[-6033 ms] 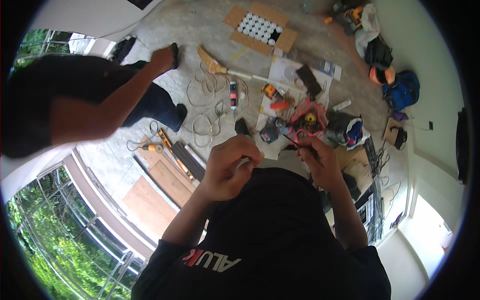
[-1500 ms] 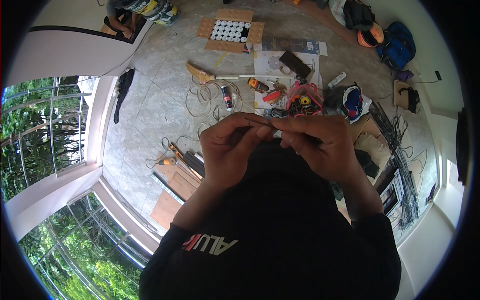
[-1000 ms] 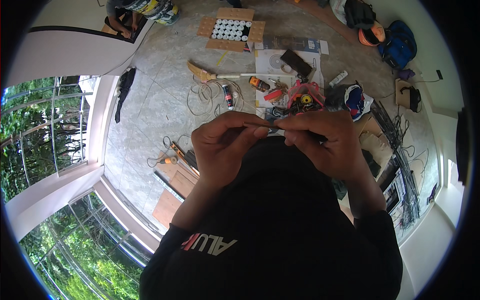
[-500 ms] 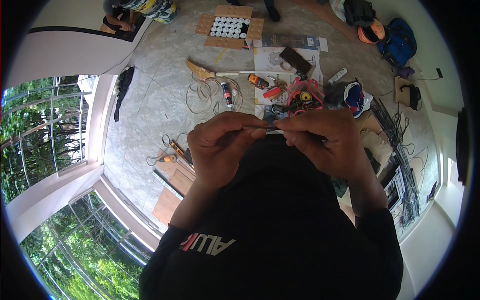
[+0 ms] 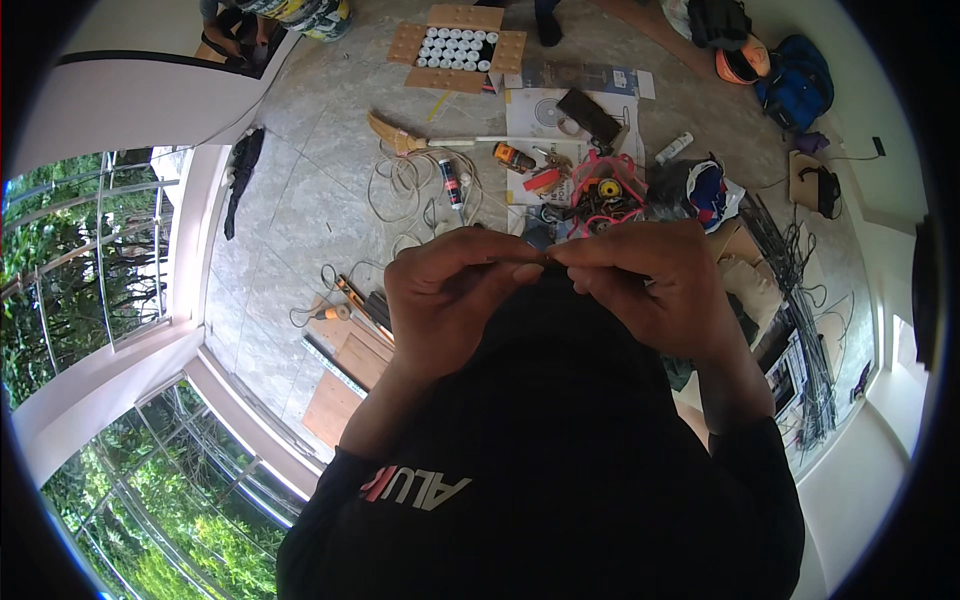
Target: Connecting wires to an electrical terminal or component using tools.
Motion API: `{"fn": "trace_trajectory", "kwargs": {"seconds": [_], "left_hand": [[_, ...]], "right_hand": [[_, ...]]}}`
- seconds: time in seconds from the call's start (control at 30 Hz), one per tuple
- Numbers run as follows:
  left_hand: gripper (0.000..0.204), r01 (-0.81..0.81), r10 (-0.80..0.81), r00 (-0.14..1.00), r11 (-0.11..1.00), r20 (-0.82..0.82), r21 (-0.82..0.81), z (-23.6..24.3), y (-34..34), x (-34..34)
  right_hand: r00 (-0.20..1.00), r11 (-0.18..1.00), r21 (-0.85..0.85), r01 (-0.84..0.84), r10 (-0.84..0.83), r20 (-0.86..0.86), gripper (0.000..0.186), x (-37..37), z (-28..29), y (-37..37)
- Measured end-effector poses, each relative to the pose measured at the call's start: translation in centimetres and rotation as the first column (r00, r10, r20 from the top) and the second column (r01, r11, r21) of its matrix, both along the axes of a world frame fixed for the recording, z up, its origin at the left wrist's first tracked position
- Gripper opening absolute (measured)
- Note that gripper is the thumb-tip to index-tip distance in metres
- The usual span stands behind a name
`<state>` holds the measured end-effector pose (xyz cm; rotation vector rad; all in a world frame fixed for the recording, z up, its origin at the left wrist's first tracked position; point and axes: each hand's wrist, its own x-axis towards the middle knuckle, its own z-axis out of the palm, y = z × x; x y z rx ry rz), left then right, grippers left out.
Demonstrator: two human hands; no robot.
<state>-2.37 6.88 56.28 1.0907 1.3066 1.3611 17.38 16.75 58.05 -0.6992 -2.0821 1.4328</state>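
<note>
In front of my chest, the fingertips of both hands nearly touch. My left hand [image 5: 447, 300] is closed in a pinch, thumb below the index finger. Facing it, my right hand [image 5: 655, 290] pinches in the same way. Between the fingertips is a thin dark piece, mostly hidden and too small to name. Beyond the hands on the floor lie a pink tool bag [image 5: 628, 178] full of tools, a yellow-and-black power tool [image 5: 513, 157] and a dark sealant tube [image 5: 452, 185].
A broom [image 5: 398, 137] and coiled cord [image 5: 385, 195] lie on the tiled floor. Farther off stands an open carton [image 5: 403, 42] of white-capped tubes. Wooden boards [image 5: 345, 390] are at left, dark wires [image 5: 800, 300] at right. Another person's hands [image 5: 240, 48] show at upper left.
The thin dark piece showed more plainly between my fingertips before; now the fingers cover most of it. My left hand's fingertips have shifted slightly to the right.
</note>
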Motion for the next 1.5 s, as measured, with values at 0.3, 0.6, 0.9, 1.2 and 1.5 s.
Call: {"fn": "trace_trajectory", "kwargs": {"seconds": [0.3,0.6,0.9,1.2,1.5], "left_hand": [[0.016,0.019,-0.019,1.0,0.999,-0.011,-0.043,-0.1,0.1,0.1],[0.015,0.07,-0.073,0.996,0.995,-0.053,-0.067,-0.7,0.3,0.4],[0.019,0.171,-0.18,0.981,0.979,-0.077,-0.113,-1.6,0.4,0.4],[0.015,0.166,-0.166,0.986,0.979,0.016,-0.119,-2.2,0.1,0.0],[0.014,0.109,-0.096,0.988,0.989,0.12,-0.1,-3.4,-0.8,-0.9]], "right_hand": [[1.0,1.0,-0.004,-0.004,0.004,0.027,0.015,0.5,-0.1,0.1],[0.999,1.0,-0.021,-0.005,0.006,0.044,0.019,1.0,-1.1,-0.1],[0.993,0.997,-0.075,0.012,-0.003,0.119,0.018,1.5,-0.9,-0.5],[0.986,0.997,-0.079,0.012,0.002,0.166,0.019,1.5,-1.4,-0.9],[0.975,0.968,-0.214,0.131,-0.086,0.207,0.014,3.7,-1.8,-1.1]]}}
